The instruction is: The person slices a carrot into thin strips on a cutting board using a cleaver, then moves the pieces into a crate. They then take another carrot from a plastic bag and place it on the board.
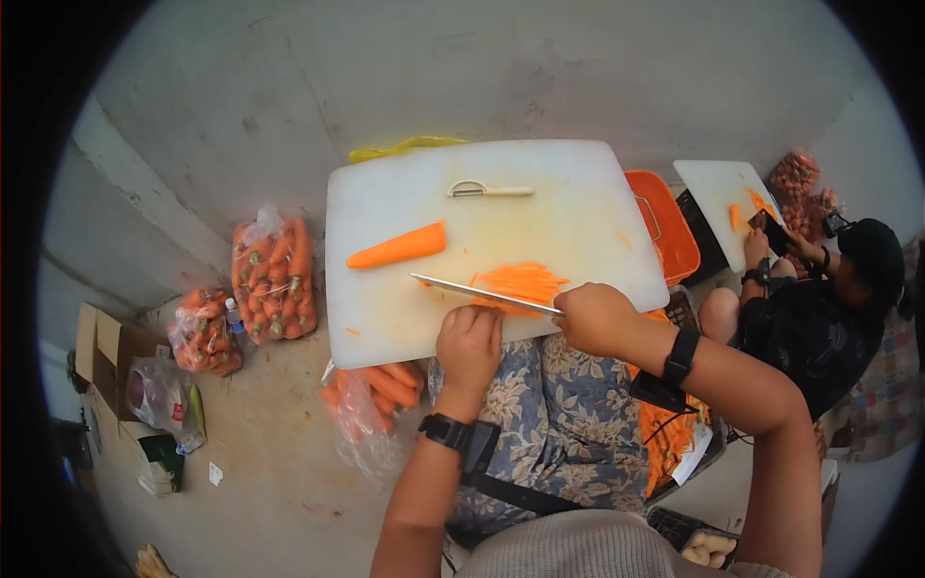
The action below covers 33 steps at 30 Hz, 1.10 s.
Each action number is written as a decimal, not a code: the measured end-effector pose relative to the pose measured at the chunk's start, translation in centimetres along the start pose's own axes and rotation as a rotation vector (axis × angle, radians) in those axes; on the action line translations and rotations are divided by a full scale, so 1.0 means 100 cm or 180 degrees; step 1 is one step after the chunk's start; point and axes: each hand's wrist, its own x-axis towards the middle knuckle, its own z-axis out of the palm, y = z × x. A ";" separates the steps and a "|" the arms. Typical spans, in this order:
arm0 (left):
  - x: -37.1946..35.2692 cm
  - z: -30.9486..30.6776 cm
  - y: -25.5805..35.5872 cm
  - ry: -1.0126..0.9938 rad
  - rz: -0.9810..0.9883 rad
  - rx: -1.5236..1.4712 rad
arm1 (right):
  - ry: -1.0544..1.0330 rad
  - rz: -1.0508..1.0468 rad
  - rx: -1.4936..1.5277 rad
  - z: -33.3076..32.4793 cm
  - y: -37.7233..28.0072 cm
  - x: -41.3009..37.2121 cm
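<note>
Right hand [599,319]: grip clamped on the knife [482,293] handle, blade reaching left and slightly away from it. Left hand [466,349]: fingers bent and bunched close together at the near side of the blade; can't tell whether they pinch any carrot. Carrot strips [525,279] lie on the cutting board [568,197], mostly just beyond the blade, ahead-left of the right grip. Peeled carrot [400,247] lies beyond and left of the left grip; peeler [491,191] farther out, past the strips.

For clean cuts: tuck left fingertips back, thumb behind, knuckles guiding the flat of the blade. Level the edge, slice with short even strokes, small equal steps. Main risk, my read: fingertips too near the edge. Loose strips underneath could also roll and skew the cut.
</note>
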 end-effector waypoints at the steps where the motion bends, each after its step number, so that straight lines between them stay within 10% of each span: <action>1: 0.000 -0.001 0.001 -0.0042 -0.0014 0.0016 | -0.0030 0.0009 0.0008 -0.001 0.000 0.001; 33: -0.001 0.002 -0.001 0.0030 0.0027 -0.0046 | 0.0209 -0.0116 0.0089 -0.007 -0.001 0.002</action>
